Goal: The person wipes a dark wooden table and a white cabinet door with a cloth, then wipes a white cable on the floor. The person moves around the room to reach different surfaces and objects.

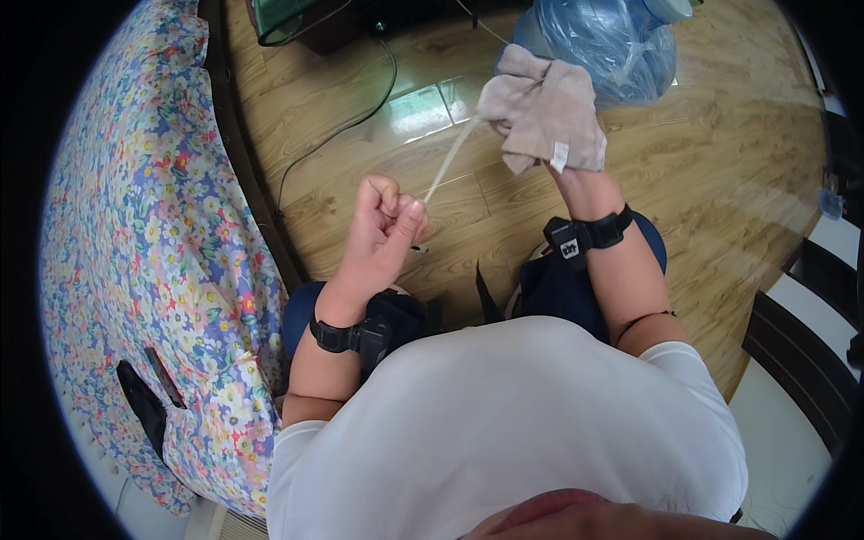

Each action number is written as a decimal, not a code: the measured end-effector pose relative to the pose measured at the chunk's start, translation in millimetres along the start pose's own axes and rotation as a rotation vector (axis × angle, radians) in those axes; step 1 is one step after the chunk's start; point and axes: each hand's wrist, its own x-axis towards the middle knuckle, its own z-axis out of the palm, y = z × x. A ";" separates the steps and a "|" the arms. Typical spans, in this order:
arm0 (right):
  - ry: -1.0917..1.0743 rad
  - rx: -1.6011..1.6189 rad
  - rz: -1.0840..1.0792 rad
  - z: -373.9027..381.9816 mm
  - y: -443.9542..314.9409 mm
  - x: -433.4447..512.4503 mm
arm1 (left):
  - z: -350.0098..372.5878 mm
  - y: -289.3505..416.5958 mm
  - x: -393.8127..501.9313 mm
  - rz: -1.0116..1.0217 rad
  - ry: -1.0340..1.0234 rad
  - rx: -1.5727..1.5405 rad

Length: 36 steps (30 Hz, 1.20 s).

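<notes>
A pale, thin cord (449,163) runs taut from my left hand (388,219), whose fingers are closed around it, up to a cloth in front of me. This greyish-pink cloth (547,111), with a small white tag near its lower edge, covers my right hand (570,172); only the heel of the hand and the wrist show. The cord meets the cloth's left side, and a thin line continues beyond it towards the top edge. My right fingers are hidden, but the cloth is bunched as if gripped around the cord. Both wrists wear black straps with small devices.
A large blue water jug (594,54) in clear plastic stands just beyond the cloth. A dark cable (368,121) curves over the wood-look floor (324,162). Left is a bed with a floral cover (182,223), holding a black object (143,401). Black-and-white furniture (800,358) stands right.
</notes>
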 end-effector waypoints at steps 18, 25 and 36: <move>-0.160 0.292 -0.051 52.5 21.1 -52.9 | -3.5 -10.9 19.7 -0.042 0.150 0.008; -0.321 0.103 0.024 12.3 13.0 -59.5 | -31.3 -0.7 26.4 0.112 0.440 -0.071; -0.200 -0.440 -0.019 45.3 51.3 -46.6 | -18.3 -0.4 22.3 0.118 0.394 0.097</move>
